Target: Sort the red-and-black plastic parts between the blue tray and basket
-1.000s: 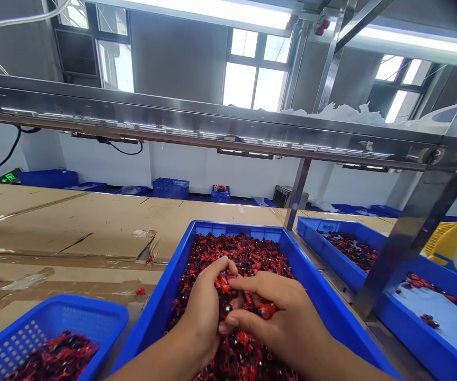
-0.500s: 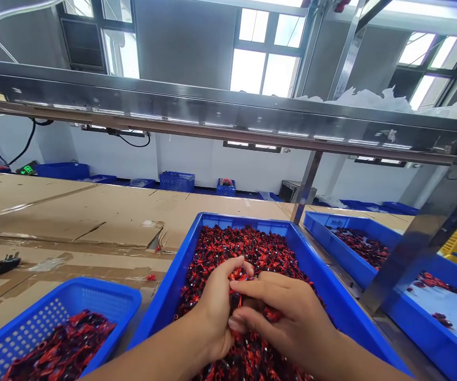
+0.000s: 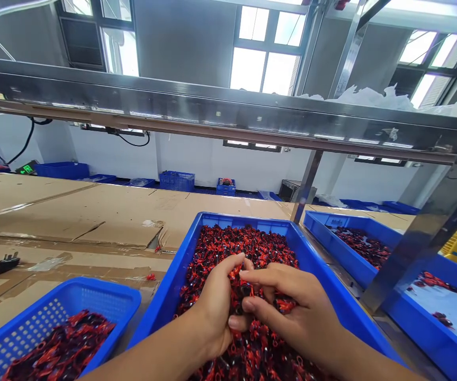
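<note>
A large blue tray (image 3: 319, 270) full of small red and black pieces (image 3: 248, 241) lies in front of me. Over its middle, my left hand (image 3: 222, 301) is cupped round some of these pieces, palm turned inward. Facing it from the right is my right hand (image 3: 292, 307), its thumb and index finger bent toward the left palm, with a dark piece at their tips. The exact hold of the right fingertips is partly hidden among the red pieces.
To the left stands a blue perforated basket (image 3: 128, 304) with red and black pieces. Another blue tray (image 3: 355, 264) is at the right, behind a slanted metal post (image 3: 419, 248). A metal beam (image 3: 212, 108) crosses above the cardboard-covered table (image 3: 105, 211). A black plug (image 3: 8, 262) lies far left.
My right hand has shifted slightly right and its thumb and index finger have moved a little away from my left palm, showing a dark piece. My left hand stays nearly in place.
</note>
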`<control>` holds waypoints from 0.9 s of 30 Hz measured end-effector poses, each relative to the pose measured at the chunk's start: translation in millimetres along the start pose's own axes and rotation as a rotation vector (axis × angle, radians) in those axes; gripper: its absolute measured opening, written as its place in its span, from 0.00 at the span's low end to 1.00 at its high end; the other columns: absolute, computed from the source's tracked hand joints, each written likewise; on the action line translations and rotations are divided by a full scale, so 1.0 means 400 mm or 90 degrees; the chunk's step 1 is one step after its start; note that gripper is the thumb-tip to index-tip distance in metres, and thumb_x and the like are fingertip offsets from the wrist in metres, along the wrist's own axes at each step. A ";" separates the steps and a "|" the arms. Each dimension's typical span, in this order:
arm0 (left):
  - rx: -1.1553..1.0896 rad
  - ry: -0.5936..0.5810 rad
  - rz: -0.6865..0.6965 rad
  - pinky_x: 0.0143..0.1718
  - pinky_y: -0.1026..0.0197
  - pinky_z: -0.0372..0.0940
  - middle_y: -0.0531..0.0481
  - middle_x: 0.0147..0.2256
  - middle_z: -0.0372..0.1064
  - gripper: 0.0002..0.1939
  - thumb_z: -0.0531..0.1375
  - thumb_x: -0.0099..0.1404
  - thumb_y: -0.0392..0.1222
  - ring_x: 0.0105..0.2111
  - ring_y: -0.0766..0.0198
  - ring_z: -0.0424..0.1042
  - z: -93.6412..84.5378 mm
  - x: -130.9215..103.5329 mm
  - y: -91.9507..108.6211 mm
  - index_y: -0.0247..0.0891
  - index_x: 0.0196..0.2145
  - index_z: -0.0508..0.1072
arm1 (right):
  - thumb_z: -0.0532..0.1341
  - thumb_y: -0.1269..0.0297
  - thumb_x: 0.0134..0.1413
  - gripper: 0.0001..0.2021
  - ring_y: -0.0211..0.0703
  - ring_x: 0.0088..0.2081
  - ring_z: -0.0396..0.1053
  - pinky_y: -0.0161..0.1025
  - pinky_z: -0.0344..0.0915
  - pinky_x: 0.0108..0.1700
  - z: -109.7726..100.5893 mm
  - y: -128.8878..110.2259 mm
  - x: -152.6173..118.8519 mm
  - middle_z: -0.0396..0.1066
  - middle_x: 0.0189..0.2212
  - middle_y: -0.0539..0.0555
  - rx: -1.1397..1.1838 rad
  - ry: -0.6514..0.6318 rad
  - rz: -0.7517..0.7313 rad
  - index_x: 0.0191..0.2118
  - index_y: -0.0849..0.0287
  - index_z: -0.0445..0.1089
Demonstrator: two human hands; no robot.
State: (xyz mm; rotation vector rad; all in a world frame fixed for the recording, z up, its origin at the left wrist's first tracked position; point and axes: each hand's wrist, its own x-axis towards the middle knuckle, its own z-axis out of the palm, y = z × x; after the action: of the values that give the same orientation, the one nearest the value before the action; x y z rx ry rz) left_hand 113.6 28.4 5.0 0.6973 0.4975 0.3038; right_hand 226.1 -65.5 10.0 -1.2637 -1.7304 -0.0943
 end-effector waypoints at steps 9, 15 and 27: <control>-0.007 -0.027 0.014 0.11 0.73 0.33 0.55 0.23 0.60 0.13 0.56 0.61 0.52 0.14 0.76 0.52 -0.005 0.007 0.000 0.40 0.30 0.62 | 0.64 0.60 0.55 0.08 0.34 0.18 0.58 0.32 0.60 0.22 0.004 -0.011 0.001 0.61 0.17 0.44 0.210 0.048 0.237 0.38 0.55 0.75; -0.030 -0.062 0.024 0.12 0.73 0.34 0.55 0.26 0.60 0.10 0.55 0.63 0.50 0.15 0.76 0.52 -0.011 0.008 -0.001 0.41 0.32 0.62 | 0.55 0.50 0.58 0.16 0.28 0.14 0.48 0.26 0.39 0.10 -0.025 0.029 0.029 0.62 0.24 0.47 0.692 0.118 0.535 0.34 0.59 0.69; -0.005 0.034 0.040 0.12 0.74 0.36 0.55 0.19 0.57 0.12 0.57 0.61 0.52 0.15 0.74 0.53 -0.013 0.016 0.000 0.40 0.31 0.64 | 0.57 0.69 0.61 0.17 0.40 0.33 0.69 0.36 0.62 0.32 -0.036 0.025 0.009 0.74 0.36 0.53 -0.161 -0.192 -0.025 0.55 0.51 0.68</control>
State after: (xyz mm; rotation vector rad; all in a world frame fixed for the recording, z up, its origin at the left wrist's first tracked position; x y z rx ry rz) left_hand 116.5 33.8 -0.6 0.6985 0.5262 0.3836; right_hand 243.0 -66.2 15.8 -1.4870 -2.0523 -0.1554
